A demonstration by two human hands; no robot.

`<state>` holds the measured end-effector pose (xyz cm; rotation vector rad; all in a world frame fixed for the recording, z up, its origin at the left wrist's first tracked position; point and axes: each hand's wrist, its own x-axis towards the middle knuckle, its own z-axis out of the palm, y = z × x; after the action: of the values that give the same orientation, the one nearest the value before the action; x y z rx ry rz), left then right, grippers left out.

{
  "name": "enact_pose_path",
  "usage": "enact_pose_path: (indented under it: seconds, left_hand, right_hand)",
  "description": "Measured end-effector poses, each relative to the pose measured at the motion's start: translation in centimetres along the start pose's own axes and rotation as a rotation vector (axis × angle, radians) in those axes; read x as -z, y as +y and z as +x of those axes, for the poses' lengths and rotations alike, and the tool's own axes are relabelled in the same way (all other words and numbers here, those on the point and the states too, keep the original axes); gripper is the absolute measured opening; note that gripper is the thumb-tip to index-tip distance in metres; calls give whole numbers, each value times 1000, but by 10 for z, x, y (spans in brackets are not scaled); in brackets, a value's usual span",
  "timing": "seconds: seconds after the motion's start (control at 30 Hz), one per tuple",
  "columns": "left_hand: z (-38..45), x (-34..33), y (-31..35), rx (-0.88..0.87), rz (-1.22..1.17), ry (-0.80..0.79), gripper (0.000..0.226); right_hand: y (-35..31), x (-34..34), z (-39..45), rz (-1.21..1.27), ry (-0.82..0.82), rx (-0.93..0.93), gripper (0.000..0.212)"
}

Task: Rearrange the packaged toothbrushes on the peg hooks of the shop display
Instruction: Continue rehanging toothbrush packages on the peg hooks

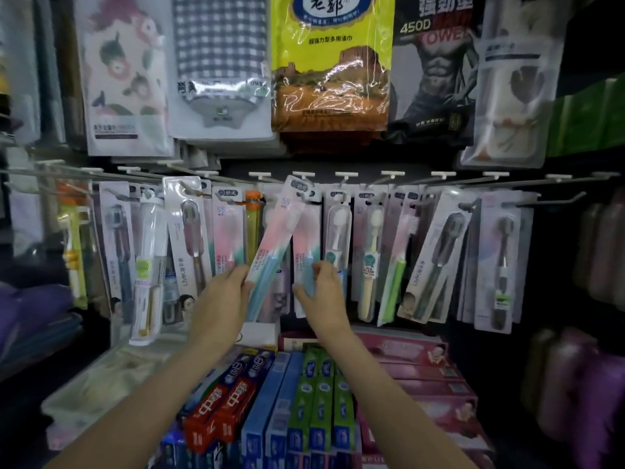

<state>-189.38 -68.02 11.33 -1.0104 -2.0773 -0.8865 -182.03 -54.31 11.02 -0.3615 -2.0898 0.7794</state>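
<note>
Hands up at the toothbrush row, both busy. The left hand (pixel 226 292) has its fingers closed on the lower end of a pink-and-teal toothbrush pack (pixel 273 245), and that pack is tilted, top leaning right, bottom swung left toward the palm. Its upper end sits right by a peg hook (pixel 306 184), though whether the hole is actually on the wire is hard to tell. The grip is low down, so nearly the whole pack stands above the fingers. Just beside it, the right hand (pixel 321 289) pinches the bottom of a second pink-and-teal pack (pixel 306 242), thumb under, fingers curled over the front; this one hangs straight down from its hook. The two packs nearly touch near the top and spread apart toward the hands. More toothbrush packs hang either side along the row. Below, toothpaste boxes (pixel 270 401) lie stacked on the shelf, red, blue and green. Above, packaged cloths (pixel 331 62) hang.
</note>
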Motion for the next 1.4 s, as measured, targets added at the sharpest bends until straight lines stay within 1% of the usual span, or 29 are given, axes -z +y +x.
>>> enact_pose_path:
  seconds: [0.1, 0.17, 0.2, 0.27, 0.3, 0.37, 0.43, 0.47, 0.57, 0.63, 0.7, 0.77, 0.8, 0.83, 0.9, 0.97, 1.0, 1.03, 1.1, 1.13, 1.17, 1.23, 1.3, 1.33, 1.4]
  left_hand:
    - [4, 5, -7, -9, 36, -7, 10]
    - [4, 5, -9, -11, 45, -13, 12]
    - [4, 5, -9, -12, 47, -18, 14]
    - [4, 3, -7, -8, 39, -16, 15]
    - [3, 1, -6, -2, 32, -12, 15]
    - [2, -1, -5, -3, 18, -1, 15]
    - [1, -3, -5, -13, 6, 4, 14]
    - [1, -4, -5, -18, -3, 5, 14]
    - [-1, -6, -5, -14, -13, 9, 14]
    - [-3, -9, -2, -9, -29, 8, 14]
    - [-5, -12, 0, -6, -60, 7, 14]
    - [-5, -16, 2, 0, -67, 1, 14]
    - [-6, -17, 3, 6, -70, -1, 13]
    - [-6, -18, 4, 15, -80, -6, 13]
    - [-7, -21, 6, 33, -116, -17, 12]
    - [-8, -24, 8, 43, -137, -17, 11]
    - [-9, -26, 8, 47, -135, -16, 13]
    - [-9, -27, 9, 48, -133, -13, 16]
    - [-10, -30, 10, 47, -149, -10, 18]
    - [-11, -30, 10, 48, -157, -11, 17]
    - [-11, -30, 11, 46, -166, -12, 15]
    - [-11, -30, 10, 50, -177, -7, 8]
    - [-11, -30, 9, 58, -175, 0, 8]
    - [-11, -31, 9, 62, -172, 4, 11]
    - [-13, -31, 12, 76, -187, 8, 17]
  right_hand:
    - [-4, -16, 5, -32, 164, -72, 54]
    - [-3, -20, 10, -70, 228, -117, 63]
    - [-1, -21, 13, -71, 216, -158, 68]
    - [2, -22, 20, -64, 140, -239, 70]
    - [3, -22, 23, -59, 102, -267, 68]
    - [5, -22, 24, -44, 69, -285, 54]
    - [4, -22, 20, -53, 75, -255, 43]
    - [3, -21, 17, -54, 81, -234, 41]
    - [0, -18, 5, 16, 59, -172, 44]
    - [-4, -10, -5, 80, -1, -132, 47]
    - [-6, 2, -13, 91, -67, -118, 51]
    - [-3, 15, -18, 79, -96, -113, 53]
    - [1, 20, -20, 76, -80, -87, 51]
    - [8, 26, -21, 65, -29, -50, 47]
    - [22, 39, -21, 14, 178, -13, 36]
    - [32, 56, -17, -15, 386, -65, 31]
    - [36, 64, -13, -13, 428, -119, 36]
    - [41, 70, -10, -4, 419, -181, 44]
    - [49, 77, -4, 37, 312, -293, 61]
    - [53, 77, -1, 64, 251, -329, 68]
    - [55, 76, 1, 96, 202, -359, 69]
    - [59, 74, 6, 151, 137, -386, 64]
    - [59, 72, 10, 162, 108, -388, 54]
    - [58, 71, 11, 148, 102, -382, 46]
    - [57, 66, 12, 70, 79, -363, 18]
